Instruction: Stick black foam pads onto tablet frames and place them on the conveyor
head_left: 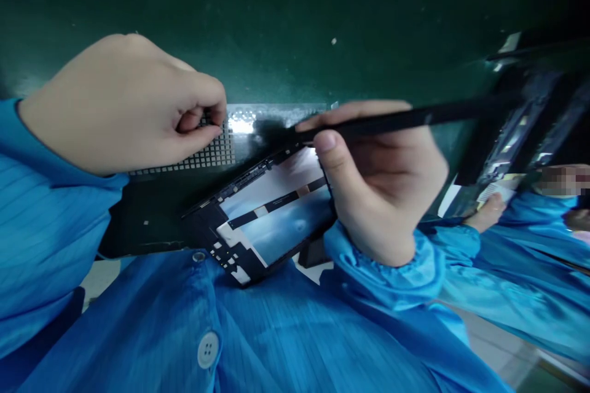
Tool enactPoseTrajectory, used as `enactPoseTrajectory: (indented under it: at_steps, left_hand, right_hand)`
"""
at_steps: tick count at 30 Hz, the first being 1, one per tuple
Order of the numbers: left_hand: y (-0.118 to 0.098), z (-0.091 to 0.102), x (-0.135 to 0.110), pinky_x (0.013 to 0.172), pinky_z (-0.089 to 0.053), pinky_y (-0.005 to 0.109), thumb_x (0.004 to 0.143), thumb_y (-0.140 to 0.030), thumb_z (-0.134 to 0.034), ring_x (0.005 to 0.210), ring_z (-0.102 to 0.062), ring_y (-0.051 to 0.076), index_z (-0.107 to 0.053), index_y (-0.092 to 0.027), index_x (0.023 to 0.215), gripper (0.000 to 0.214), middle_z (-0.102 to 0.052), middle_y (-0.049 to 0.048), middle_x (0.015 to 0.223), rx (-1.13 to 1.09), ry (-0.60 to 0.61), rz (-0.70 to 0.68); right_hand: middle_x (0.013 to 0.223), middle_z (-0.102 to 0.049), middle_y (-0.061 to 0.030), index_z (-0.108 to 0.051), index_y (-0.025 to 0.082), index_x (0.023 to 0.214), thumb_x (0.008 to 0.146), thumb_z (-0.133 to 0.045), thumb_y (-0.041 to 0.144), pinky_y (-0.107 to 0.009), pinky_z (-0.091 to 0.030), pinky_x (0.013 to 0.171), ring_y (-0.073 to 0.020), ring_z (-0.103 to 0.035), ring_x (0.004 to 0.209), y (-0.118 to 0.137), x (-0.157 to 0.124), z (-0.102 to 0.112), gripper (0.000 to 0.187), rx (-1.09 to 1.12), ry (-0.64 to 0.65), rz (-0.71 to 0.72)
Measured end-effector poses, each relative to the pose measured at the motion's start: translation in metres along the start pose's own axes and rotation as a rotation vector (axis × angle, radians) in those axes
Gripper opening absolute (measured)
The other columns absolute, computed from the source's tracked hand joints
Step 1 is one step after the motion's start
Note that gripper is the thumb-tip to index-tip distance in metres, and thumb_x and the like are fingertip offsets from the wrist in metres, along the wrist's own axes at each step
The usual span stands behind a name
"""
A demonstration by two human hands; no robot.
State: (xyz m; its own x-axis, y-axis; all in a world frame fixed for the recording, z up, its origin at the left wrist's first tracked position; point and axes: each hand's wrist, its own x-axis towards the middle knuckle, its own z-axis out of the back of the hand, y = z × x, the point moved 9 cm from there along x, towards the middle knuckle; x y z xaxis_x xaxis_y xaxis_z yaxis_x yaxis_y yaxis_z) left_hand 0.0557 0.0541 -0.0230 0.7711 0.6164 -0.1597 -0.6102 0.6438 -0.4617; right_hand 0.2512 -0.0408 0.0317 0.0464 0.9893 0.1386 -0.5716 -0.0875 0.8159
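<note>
My left hand [124, 104] is curled into a pinch over a perforated grid tray [230, 135]; whatever its fingertips hold is too small to make out. My right hand [382, 178] grips a long black stick-like tool [415, 116], whose tip points left, just above the top edge of the device. An opened phone or tablet frame [271, 215] lies tilted close to my body, with a shiny inner panel and black flex strips showing. My right thumb rests against its right edge. Both arms wear blue sleeves.
A dark green work surface [295, 24] spreads beyond the hands. A black mat [152, 215] lies under the device. At the right a co-worker's hand [488, 212] in a blue sleeve rests near dark parts and trays [520, 129].
</note>
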Motion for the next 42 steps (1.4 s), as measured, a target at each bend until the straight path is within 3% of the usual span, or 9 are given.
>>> enactPoseTrajectory:
  at_steps: [4, 6, 19, 22, 26, 28, 32, 39, 42]
  left_hand:
    - [-0.008, 0.002, 0.004, 0.096, -0.063, 0.051, 0.097, -0.061, -0.024, 0.077, -0.067, 0.020, -0.078, -0.021, 0.091, 0.067, -0.065, 0.0040, 0.073, 0.021, 0.033, -0.001]
    - [-0.009, 0.003, 0.005, 0.097, -0.063, 0.050, 0.097, -0.061, -0.023, 0.076, -0.065, 0.020, -0.077, -0.021, 0.090, 0.068, -0.064, 0.0039, 0.072, 0.019, 0.036, 0.002]
    - [-0.005, 0.001, 0.005, 0.103, -0.061, 0.052, 0.095, -0.067, -0.021, 0.088, -0.072, 0.024, -0.077, -0.023, 0.092, 0.071, -0.064, 0.0035, 0.074, -0.032, 0.038, 0.013]
    - [-0.004, 0.001, 0.005, 0.107, -0.060, 0.055, 0.096, -0.070, -0.023, 0.093, -0.075, 0.028, -0.077, -0.024, 0.092, 0.071, -0.066, 0.0037, 0.076, -0.069, 0.029, 0.026]
    - [-0.004, -0.001, 0.005, 0.101, -0.063, 0.058, 0.097, -0.070, -0.018, 0.091, -0.077, 0.028, -0.078, -0.024, 0.092, 0.075, -0.067, 0.0026, 0.077, -0.041, 0.030, 0.010]
    - [-0.002, -0.002, 0.003, 0.099, -0.064, 0.058, 0.098, -0.069, -0.016, 0.092, -0.078, 0.028, -0.079, -0.024, 0.095, 0.078, -0.067, 0.0015, 0.078, -0.019, 0.017, 0.006]
    - [0.006, -0.003, -0.001, 0.101, -0.064, 0.058, 0.098, -0.074, -0.018, 0.100, -0.081, 0.028, -0.081, -0.025, 0.103, 0.081, -0.066, -0.0012, 0.081, 0.011, -0.028, 0.028]
    - [0.014, -0.006, -0.004, 0.104, -0.064, 0.056, 0.103, -0.073, -0.031, 0.101, -0.081, 0.026, -0.083, -0.027, 0.110, 0.069, -0.066, -0.0037, 0.081, 0.000, -0.025, 0.025]
    - [0.012, -0.005, -0.004, 0.105, -0.062, 0.056, 0.102, -0.074, -0.029, 0.104, -0.081, 0.028, -0.083, -0.026, 0.109, 0.072, -0.065, -0.0030, 0.082, -0.015, -0.033, 0.007]
  right_hand:
    - [0.117, -0.084, -0.0022, -0.076, 0.030, 0.113, 0.106, -0.077, 0.048, -0.040, -0.071, 0.104, -0.0227, -0.082, 0.110, 0.004, 0.040, -0.042, 0.019, 0.116, 0.355, 0.046]
    - [0.116, -0.084, -0.0027, -0.076, 0.029, 0.113, 0.107, -0.076, 0.049, -0.039, -0.070, 0.104, -0.0230, -0.082, 0.109, -0.001, 0.049, -0.057, 0.021, 0.116, 0.442, 0.063]
    - [0.112, -0.083, -0.0041, -0.078, 0.027, 0.109, 0.105, -0.079, 0.051, -0.041, -0.070, 0.101, -0.0236, -0.081, 0.104, -0.010, 0.053, -0.064, 0.024, 0.167, 0.453, 0.038]
    - [0.104, -0.084, -0.0022, -0.077, 0.026, 0.107, 0.102, -0.084, 0.044, -0.036, -0.070, 0.091, -0.0195, -0.080, 0.093, -0.013, 0.050, -0.049, 0.020, 0.300, 0.329, -0.008]
    - [0.092, -0.077, 0.0001, -0.076, 0.028, 0.105, 0.105, -0.081, 0.038, -0.032, -0.066, 0.081, -0.0164, -0.073, 0.082, -0.024, 0.017, -0.001, 0.012, 0.335, -0.143, -0.036]
    - [0.096, -0.075, 0.0000, -0.076, 0.030, 0.107, 0.106, -0.080, 0.036, -0.032, -0.066, 0.084, -0.0163, -0.074, 0.088, -0.030, -0.005, 0.009, 0.007, 0.280, -0.259, -0.045]
    - [0.108, -0.075, 0.0008, -0.075, 0.032, 0.118, 0.110, -0.073, 0.030, -0.036, -0.068, 0.091, -0.0164, -0.078, 0.100, -0.035, -0.026, 0.006, 0.009, 0.234, -0.263, -0.013]
    - [0.110, -0.073, 0.0011, -0.073, 0.035, 0.122, 0.112, -0.069, 0.030, -0.038, -0.069, 0.094, -0.0166, -0.077, 0.101, -0.036, -0.024, 0.006, 0.011, 0.132, -0.231, 0.047]
    - [0.112, -0.075, -0.0007, -0.072, 0.035, 0.125, 0.111, -0.068, 0.026, -0.046, -0.068, 0.097, -0.0213, -0.078, 0.105, -0.024, -0.027, 0.007, 0.017, -0.016, -0.167, 0.116]
